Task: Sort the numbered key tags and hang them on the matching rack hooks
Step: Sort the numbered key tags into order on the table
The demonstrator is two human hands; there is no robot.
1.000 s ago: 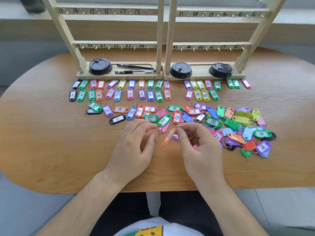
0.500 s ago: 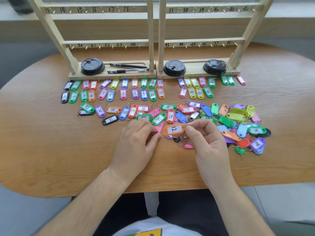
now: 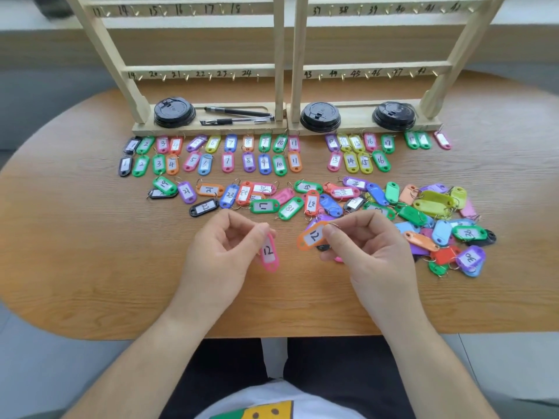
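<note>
1. At 9 o'clock of the scene's middle, the left hand (image 3: pixel 225 255) is pinched shut on a pink tag (image 3: pixel 269 251) marked 12, which hangs upright from thumb and forefinger just above the table (image 3: pixel 90 252); half a second ago this hand lay curled on the wood with no tag showing, so the pink one is newly lifted
2. At 3 o'clock of that, the right hand (image 3: pixel 372 252) grips an orange tag (image 3: pixel 313 236), also 12, by its ring end, tilted with the number readable; a second ago it was edge-on and blurred, then turned face up
3. The two 12s now sit well apart, one per hand: I judge a matched pair has been found
4. At 12 o'clock of the hands, the sorted rows (image 3: pixel 211 152) run 1 to 11, then a gap before 13; that gap looks like the pair's next place
5. At 2 o'clock lies the unsorted heap (image 3: pixel 423 213)
6. The rack (image 3: pixel 279 55) stands at 12 o'clock, its visible hooks bare, so hanging is not yet begun
</note>
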